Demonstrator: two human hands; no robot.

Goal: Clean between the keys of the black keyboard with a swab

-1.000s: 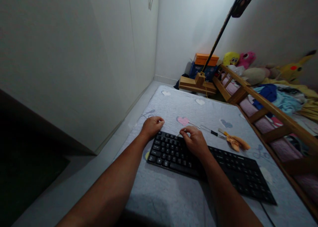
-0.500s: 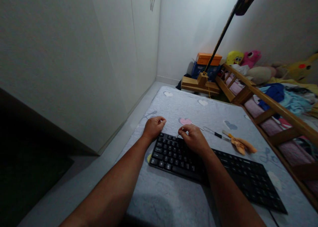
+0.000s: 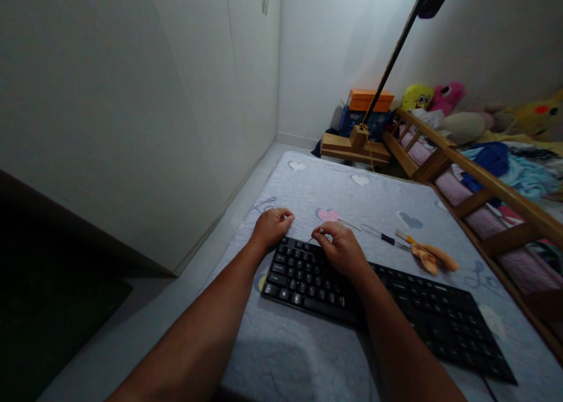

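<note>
In the head view, a black full-size computer keyboard lay on a pale blue-grey cover printed with hearts. It was keys up and ran at a slant, its left end farther from the camera and its number-pad end toward the lower right, where a black cable came away from it.

The left hand was at the keyboard's far left corner, its fingers curled in with thumb and forefinger together; whether anything was between them could not be told. The right hand was over the upper middle of the keyboard, its thumb and forefinger pinching a thin, light-coloured tool that pointed down at the top row of keys. Its tip was too small to make out. The right forearm crossed above the keyboard and hid part of its middle.

Just beyond the right hand lay a slim metal rod. To the right of that were a thin tool with a black grip, a flat brush and a bunched orange cloth, close together on the cover.

Farther back stood a wooden base with a slanting black pole, in front of an orange box. Plush toys lay behind a wooden bed rail on the right.
</note>
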